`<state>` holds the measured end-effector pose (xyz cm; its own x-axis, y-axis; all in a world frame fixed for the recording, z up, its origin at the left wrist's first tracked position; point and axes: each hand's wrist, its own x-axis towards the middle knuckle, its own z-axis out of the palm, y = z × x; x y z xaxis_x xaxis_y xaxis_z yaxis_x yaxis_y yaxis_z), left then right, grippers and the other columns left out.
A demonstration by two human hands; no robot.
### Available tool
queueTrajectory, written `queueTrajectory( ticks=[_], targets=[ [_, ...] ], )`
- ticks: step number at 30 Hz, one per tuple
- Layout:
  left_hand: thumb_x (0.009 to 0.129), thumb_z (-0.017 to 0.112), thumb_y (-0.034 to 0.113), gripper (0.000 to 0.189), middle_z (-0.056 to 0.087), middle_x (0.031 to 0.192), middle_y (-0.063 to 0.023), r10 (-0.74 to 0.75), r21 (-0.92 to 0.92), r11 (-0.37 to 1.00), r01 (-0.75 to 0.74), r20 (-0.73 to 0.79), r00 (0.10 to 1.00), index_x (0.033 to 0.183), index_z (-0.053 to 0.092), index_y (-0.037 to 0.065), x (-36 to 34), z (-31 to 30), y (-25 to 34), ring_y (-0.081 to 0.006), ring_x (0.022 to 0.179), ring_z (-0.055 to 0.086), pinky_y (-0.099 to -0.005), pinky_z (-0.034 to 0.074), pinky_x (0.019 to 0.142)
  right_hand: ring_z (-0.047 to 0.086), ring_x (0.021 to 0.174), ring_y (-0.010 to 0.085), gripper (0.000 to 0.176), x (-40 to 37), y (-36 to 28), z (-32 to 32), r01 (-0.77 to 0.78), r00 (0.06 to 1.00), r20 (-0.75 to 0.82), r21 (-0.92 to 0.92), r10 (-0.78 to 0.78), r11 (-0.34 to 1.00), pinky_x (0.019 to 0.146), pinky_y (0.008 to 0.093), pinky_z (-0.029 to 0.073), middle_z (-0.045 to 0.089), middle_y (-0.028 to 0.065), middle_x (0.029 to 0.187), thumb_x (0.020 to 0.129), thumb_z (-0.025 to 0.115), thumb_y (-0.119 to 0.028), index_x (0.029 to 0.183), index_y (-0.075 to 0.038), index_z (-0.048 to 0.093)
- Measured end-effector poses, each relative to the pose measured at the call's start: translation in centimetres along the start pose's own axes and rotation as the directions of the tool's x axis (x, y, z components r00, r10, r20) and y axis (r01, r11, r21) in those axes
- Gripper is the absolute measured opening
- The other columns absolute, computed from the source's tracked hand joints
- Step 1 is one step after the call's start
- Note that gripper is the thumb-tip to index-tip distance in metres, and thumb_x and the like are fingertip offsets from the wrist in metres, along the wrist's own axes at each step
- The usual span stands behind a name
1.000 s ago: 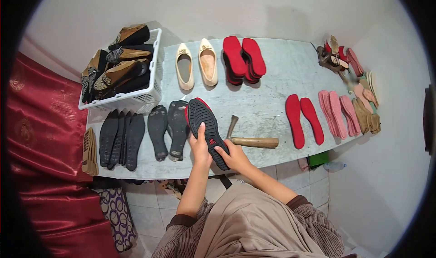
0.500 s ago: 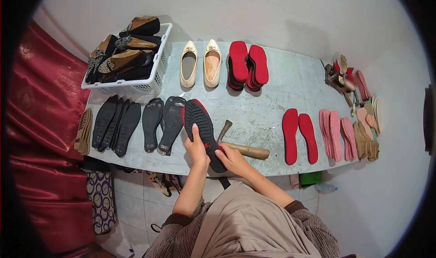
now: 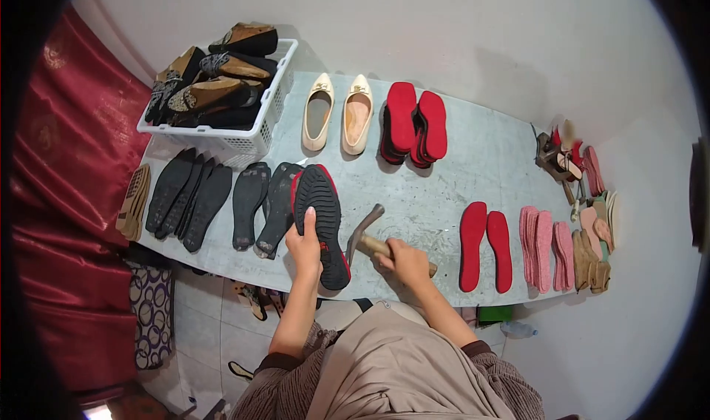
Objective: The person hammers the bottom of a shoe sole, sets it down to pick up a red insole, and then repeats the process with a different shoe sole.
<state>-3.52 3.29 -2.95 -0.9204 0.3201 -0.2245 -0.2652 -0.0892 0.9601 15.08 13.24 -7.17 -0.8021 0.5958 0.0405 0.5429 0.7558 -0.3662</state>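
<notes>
My left hand point(image 3: 304, 248) is closed around a black ridged shoe sole point(image 3: 321, 205), its thumb pressed on the tread. A red layer shows along the sole's edge, and a small red mark sits near its middle. My right hand point(image 3: 405, 263) has its fingers wrapped round the wooden handle of a hammer point(image 3: 366, 231). The hammer's metal head points toward the sole, close beside it. Black soles point(image 3: 275, 209) lie just left of the held one, partly hidden by it.
A white crate point(image 3: 260, 135) of decorated shoes stands at the back left. Cream shoes point(image 3: 318, 117) and stacked red-topped soles point(image 3: 401, 117) are at the back. Red insoles point(image 3: 473, 246), pink insoles point(image 3: 543, 250) and tools point(image 3: 558, 161) lie on the right of the table point(image 3: 488, 154).
My right hand has let go of the sole, moved right and taken hold of the hammer, which is now tilted up. The left hand keeps the sole. The view has shifted slightly.
</notes>
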Motion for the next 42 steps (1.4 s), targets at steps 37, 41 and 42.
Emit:
queueTrajectory(
  ticks=[37, 41, 42],
  targets=[
    [0.079, 0.065, 0.033, 0.042, 0.054, 0.049, -0.0104, 0.312, 0.379, 0.861, -0.34, 0.135, 0.94, 0.065, 0.059, -0.006, -3.2, -0.1, 0.9, -0.0132, 0.046, 0.051, -0.0315, 0.04, 0.047, 0.057, 0.048, 0.0226, 0.013, 1.8, -8.6, -9.4, 0.131, 0.882, -0.444, 0.553, 0.158, 0.823, 0.049, 0.0285, 0.043, 0.055, 0.0108, 0.057, 0.07, 0.065, -0.005, 0.08, -0.004, 0.056],
    [0.08, 0.065, 0.034, 0.044, 0.053, 0.05, -0.0096, 0.257, 0.392, 0.866, -0.31, 0.185, 0.949, 0.065, 0.058, -0.006, -2.7, -0.3, 0.9, -0.0126, 0.048, 0.05, -0.0317, 0.04, 0.048, 0.059, 0.05, 0.0228, 0.014, 2.1, -8.5, -10.4, 0.114, 0.927, -0.359, 0.548, 0.11, 0.829, 0.05, 0.029, 0.044, 0.056, 0.0118, 0.059, 0.069, 0.064, -0.005, 0.081, -0.004, 0.057],
    [0.08, 0.064, 0.034, 0.044, 0.053, 0.05, -0.0093, 0.23, 0.357, 0.892, -0.278, 0.172, 0.958, 0.065, 0.058, -0.006, -2.3, -0.3, 0.6, -0.0125, 0.048, 0.05, -0.0317, 0.04, 0.049, 0.059, 0.051, 0.0233, 0.015, 2.2, -8.7, -10.8, 0.119, 0.931, -0.344, 0.597, 0.12, 0.793, 0.05, 0.0297, 0.044, 0.056, 0.012, 0.059, 0.069, 0.064, -0.005, 0.082, -0.004, 0.056]
  ],
)
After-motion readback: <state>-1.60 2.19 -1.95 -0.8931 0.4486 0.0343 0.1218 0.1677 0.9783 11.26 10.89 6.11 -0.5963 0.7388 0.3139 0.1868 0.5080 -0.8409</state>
